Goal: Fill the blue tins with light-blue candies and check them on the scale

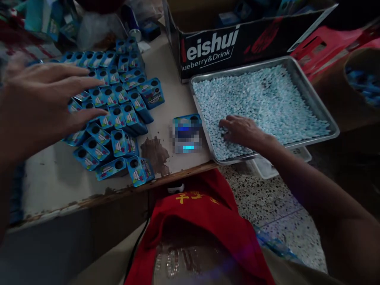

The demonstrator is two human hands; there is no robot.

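My left hand is over the left part of the many small blue boxes, its fingers spread and nothing visible between them. The boxes stand close together, most with a dark round hole on top. My right hand reaches into the metal tray at its near left part. Its fingertips are down among the small pale blue pieces, curled, and what they hold is hidden. Between the boxes and the tray lies a blurred-out blue item.
Behind the tray stands a black carton with white lettering. Red plastic and a brown container of blue items are at the right. Under the tray sits a clear container. The worn table edge runs above a red apron.
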